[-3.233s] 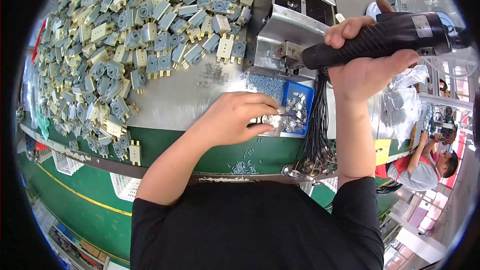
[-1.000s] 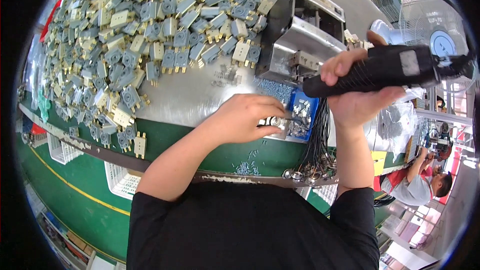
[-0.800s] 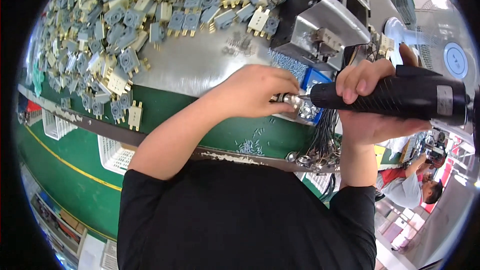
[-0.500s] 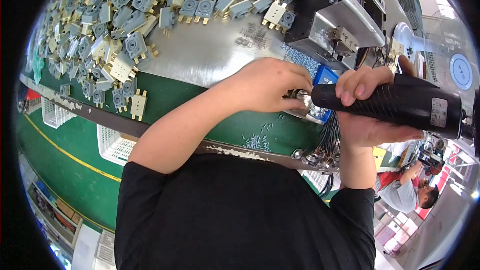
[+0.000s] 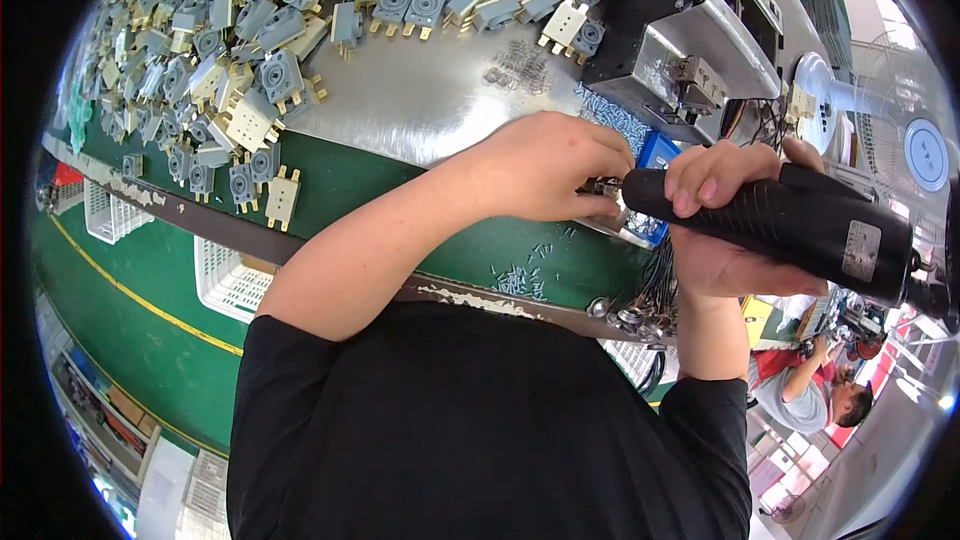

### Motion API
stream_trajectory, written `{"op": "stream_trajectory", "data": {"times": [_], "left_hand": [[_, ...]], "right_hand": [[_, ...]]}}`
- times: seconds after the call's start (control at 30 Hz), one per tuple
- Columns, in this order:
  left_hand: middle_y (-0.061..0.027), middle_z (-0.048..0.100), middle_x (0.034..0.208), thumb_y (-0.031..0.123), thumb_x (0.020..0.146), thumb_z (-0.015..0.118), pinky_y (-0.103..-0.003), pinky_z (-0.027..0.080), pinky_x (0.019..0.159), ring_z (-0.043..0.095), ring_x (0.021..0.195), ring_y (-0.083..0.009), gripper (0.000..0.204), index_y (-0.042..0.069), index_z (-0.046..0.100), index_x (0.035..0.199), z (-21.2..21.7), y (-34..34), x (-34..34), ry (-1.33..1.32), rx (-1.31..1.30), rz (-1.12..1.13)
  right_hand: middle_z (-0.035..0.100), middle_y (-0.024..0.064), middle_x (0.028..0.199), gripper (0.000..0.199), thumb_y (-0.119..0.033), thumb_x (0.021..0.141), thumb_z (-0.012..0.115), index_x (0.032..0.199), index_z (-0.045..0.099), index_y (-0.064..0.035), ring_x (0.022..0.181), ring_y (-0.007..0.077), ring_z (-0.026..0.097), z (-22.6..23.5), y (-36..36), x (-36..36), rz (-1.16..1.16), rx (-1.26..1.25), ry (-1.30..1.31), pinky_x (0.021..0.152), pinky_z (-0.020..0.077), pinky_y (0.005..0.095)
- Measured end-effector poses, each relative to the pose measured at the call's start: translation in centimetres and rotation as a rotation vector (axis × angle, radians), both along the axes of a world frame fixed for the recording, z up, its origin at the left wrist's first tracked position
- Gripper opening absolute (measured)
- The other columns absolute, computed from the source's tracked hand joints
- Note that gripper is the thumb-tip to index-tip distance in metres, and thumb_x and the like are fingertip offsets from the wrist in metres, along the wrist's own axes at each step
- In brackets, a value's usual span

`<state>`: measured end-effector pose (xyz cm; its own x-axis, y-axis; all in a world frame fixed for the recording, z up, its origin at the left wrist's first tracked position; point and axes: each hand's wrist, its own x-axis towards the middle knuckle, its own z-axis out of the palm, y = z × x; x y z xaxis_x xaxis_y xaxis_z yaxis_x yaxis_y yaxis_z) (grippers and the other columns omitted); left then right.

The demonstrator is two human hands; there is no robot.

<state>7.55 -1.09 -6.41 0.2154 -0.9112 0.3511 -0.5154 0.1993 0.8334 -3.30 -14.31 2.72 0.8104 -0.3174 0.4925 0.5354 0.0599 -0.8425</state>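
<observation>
My right hand [image 5: 725, 215] is wrapped round a black electric screwdriver [image 5: 790, 225], which lies almost level with its nose toward the left. My left hand [image 5: 555, 165] is closed right at that nose, thumb and fingers pinching a small part that is mostly hidden. Only a bit of metal shows between the fingertips, so I cannot tell its kind. Just beyond the fingers, a blue tray [image 5: 657, 152] is partly covered by my hands and the screwdriver. Small bluish screws [image 5: 610, 118] lie heaped on the metal plate beside it.
Many grey-and-cream switch-like parts [image 5: 280, 75] with brass terminals cover the far left. A metal fixture box [image 5: 690, 60] stands at the back right. Loose screws [image 5: 520, 282] and dark wires [image 5: 655, 285] lie near the front edge. A person [image 5: 810, 390] works at far right.
The screwdriver's rear end has dipped slightly, tilting it a little more, while its nose stays at my left fingers. The bench scene has shifted slightly right in view. Both hands keep their grip.
</observation>
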Motion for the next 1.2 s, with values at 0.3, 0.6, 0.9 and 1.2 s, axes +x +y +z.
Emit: {"op": "stream_trajectory", "data": {"times": [0.3,0.6,0.9,1.2], "left_hand": [[-0.0054,0.074,0.113,0.022,0.080,0.083,-0.039,0.058,0.077,0.072,0.091,-0.0307,0.031,0.006,0.074,0.105,-0.4,-0.1,-0.1,0.019,-0.041,0.012],[-0.0051,0.074,0.114,0.021,0.080,0.083,-0.039,0.058,0.078,0.072,0.091,-0.0305,0.031,0.007,0.075,0.106,-0.3,-0.1,-0.1,0.024,-0.005,0.020],[-0.0076,0.074,0.113,0.023,0.080,0.083,-0.040,0.058,0.084,0.072,0.098,-0.0318,0.033,0.007,0.075,0.109,0.1,0.1,0.0,0.009,0.028,-0.023],[-0.0138,0.074,0.108,0.016,0.074,0.090,-0.043,0.058,0.089,0.071,0.103,-0.0323,0.042,0.008,0.076,0.113,0.7,-0.4,-0.8,-0.156,-0.256,0.083]], "right_hand": [[0.062,0.0138,0.081,0.108,-0.090,0.072,0.064,0.133,0.041,-0.0047,0.062,0.0255,0.061,-1.1,-0.1,0.0,0.086,0.019,-0.137,0.060,0.0550,0.0413],[0.063,0.0130,0.081,0.105,-0.087,0.071,0.068,0.132,0.042,-0.0053,0.063,0.0246,0.062,-1.6,-0.3,0.2,0.132,-0.005,-0.133,0.061,0.0550,0.0413],[0.061,0.0122,0.078,0.120,-0.096,0.078,0.053,0.154,0.031,-0.0060,0.063,0.0249,0.060,0.9,-0.2,-0.4,0.039,-0.008,-0.008,0.060,0.0524,0.0397],[0.063,0.0120,0.108,0.078,-0.061,0.109,0.041,0.158,0.031,0.0000,0.102,0.0242,0.065,5.0,-4.8,-1.5,-0.234,-0.258,0.446,0.095,0.0517,0.0402]]}}
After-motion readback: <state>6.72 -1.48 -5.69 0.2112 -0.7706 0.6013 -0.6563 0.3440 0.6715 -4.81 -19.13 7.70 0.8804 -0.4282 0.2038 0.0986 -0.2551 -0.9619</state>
